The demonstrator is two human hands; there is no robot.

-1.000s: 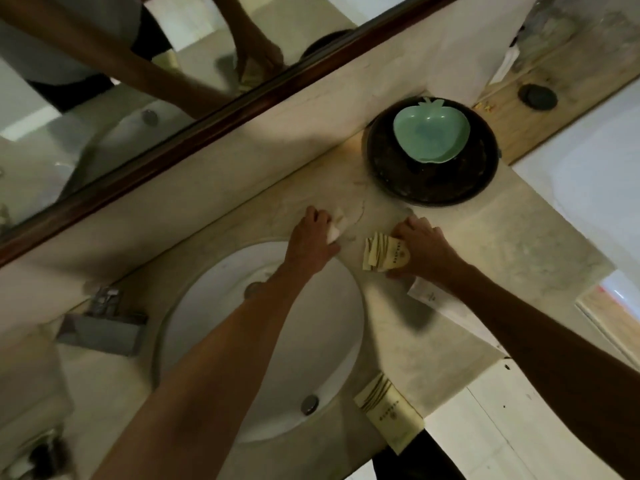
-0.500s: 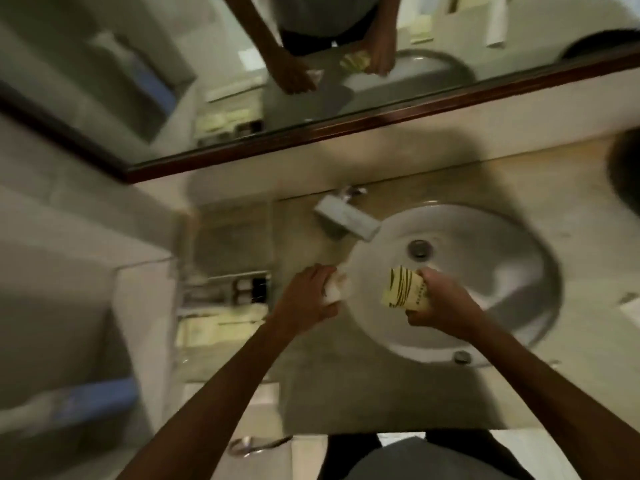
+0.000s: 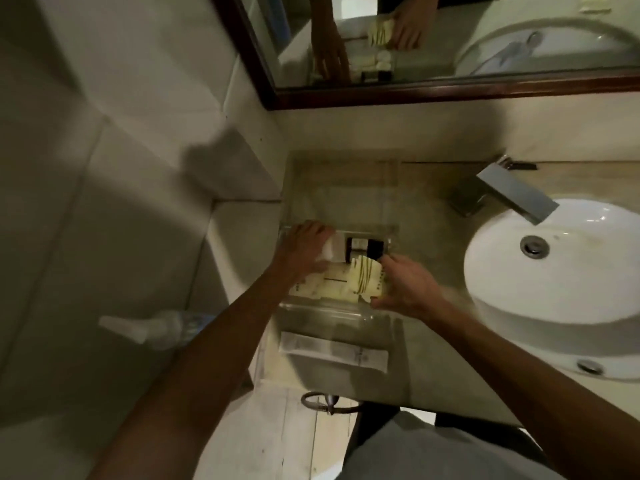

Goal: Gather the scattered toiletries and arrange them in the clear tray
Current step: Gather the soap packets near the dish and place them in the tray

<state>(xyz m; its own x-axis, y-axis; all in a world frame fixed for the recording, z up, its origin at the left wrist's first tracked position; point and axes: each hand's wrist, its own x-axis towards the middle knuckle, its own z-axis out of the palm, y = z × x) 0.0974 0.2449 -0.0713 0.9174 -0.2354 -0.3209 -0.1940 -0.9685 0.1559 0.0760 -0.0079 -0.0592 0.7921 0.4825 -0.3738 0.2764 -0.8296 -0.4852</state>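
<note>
1. Both hands over the clear tray [image 3: 341, 188], at the surface's left end beside the sink [image 3: 561, 268].
2. Left hand [image 3: 304, 249]: fingers curled on a small white item [image 3: 329, 251]. Right hand [image 3: 405, 285]: fingers pinching a striped packet [image 3: 369, 277].
3. Risk, my guess: the packet is lowered onto flat cream packets already in the tray, so it may slide or land crooked; dark bottles [image 3: 363, 247] are just beside and could tip if bumped.
4. Count: 2 hands, 1 tray, approx 2 bottles (blurred), 1 striped packet, 1 long white sachet [image 3: 332, 351] left outside the tray.

Both arms outstretched, left hand [image 3: 304, 249] and right hand [image 3: 407, 285] side by side (each grip closed).
</note>
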